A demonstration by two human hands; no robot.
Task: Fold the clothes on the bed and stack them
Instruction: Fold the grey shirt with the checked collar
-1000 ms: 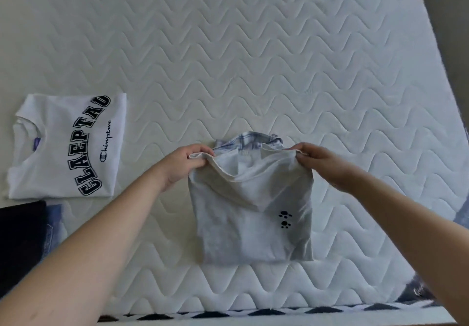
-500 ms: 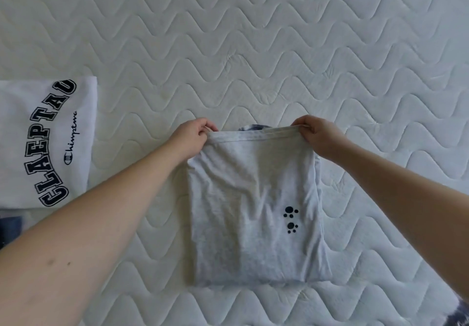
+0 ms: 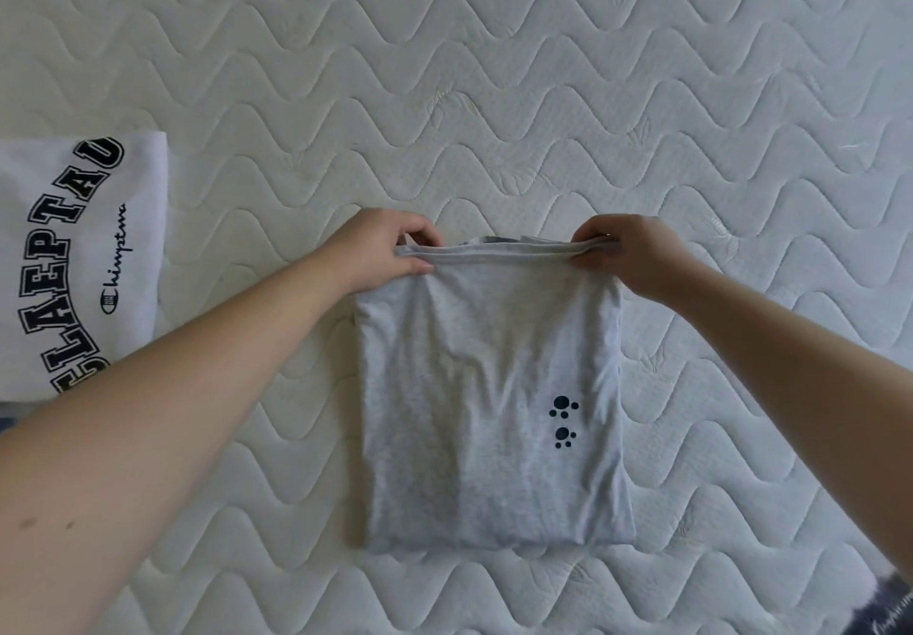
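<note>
A light grey shirt with two small dark paw prints lies folded into a rectangle in the middle of the white quilted mattress. My left hand pinches its far left corner. My right hand pinches the far right corner. The far hem is stretched straight between both hands. A strip of bluish fabric peeks out just beyond that hem. A folded white sweatshirt with dark block lettering lies flat at the left edge of the view.
A dark patterned piece of cloth shows at the bottom right corner. A sliver of blue fabric sits under my left forearm at the left edge.
Both hands carried the grey shirt's upper edge farther away from me and laid the top layer flat, covering most of the bluish fabric. The view shifted closer and rightward.
</note>
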